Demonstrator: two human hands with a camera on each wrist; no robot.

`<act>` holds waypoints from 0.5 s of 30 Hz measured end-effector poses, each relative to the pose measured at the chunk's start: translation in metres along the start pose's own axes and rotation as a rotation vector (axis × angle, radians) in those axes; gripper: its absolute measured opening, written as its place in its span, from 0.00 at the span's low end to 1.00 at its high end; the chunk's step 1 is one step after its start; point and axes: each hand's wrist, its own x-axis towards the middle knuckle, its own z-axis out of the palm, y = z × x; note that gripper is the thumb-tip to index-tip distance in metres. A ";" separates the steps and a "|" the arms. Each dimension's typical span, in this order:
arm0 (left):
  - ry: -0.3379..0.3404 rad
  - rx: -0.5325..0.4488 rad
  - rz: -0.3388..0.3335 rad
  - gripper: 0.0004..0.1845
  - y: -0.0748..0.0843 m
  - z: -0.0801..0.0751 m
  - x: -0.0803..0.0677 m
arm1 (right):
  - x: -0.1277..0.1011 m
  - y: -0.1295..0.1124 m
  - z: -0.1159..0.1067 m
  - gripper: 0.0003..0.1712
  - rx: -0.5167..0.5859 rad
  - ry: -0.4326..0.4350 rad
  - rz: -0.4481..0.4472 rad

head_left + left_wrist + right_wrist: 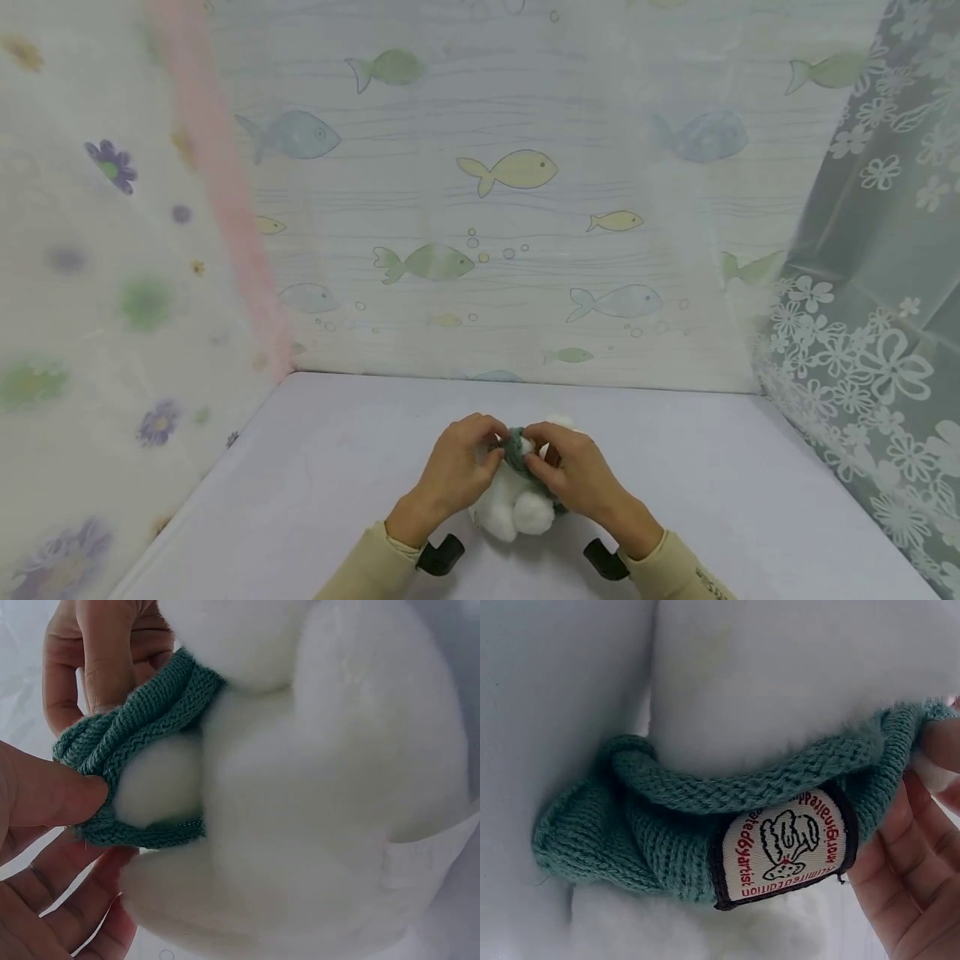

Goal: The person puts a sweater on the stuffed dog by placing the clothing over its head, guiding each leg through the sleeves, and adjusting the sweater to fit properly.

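Note:
A white plush toy (498, 504) lies on the table between both hands. Around one of its short rounded limbs (161, 780) bunches a small green knitted garment (142, 724), apparently a sweater. My left hand (459, 467) pinches the knit edge, its thumb pressed on the fabric beside the limb in the left wrist view. From the other side, my right hand (581, 468) grips the same garment. The right wrist view shows the knit band (682, 832) wrapped across the white plush, with a black-edged label patch (784, 847) sewn on. The toy's far side is hidden.
The white tabletop (337, 450) meets a fish-print curtain (517, 250) at its back edge. A flower-print sheet (112, 250) hangs at the left, a grey floral one (885, 350) at the right. Black wrist cameras (441, 555) sit under the wrists. A white tag (431, 859) sticks out from the plush.

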 end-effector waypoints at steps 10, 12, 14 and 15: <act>0.002 0.087 0.034 0.15 -0.003 0.000 0.000 | 0.000 0.002 -0.003 0.10 0.075 -0.005 0.087; 0.000 0.145 0.031 0.15 -0.004 0.001 0.000 | 0.000 0.003 -0.005 0.09 0.157 -0.030 0.212; -0.009 0.190 0.023 0.16 -0.006 0.002 0.000 | -0.001 0.004 -0.007 0.07 0.241 -0.052 0.328; -0.015 0.206 0.018 0.15 -0.006 0.003 0.000 | -0.001 0.004 -0.008 0.06 0.277 -0.062 0.375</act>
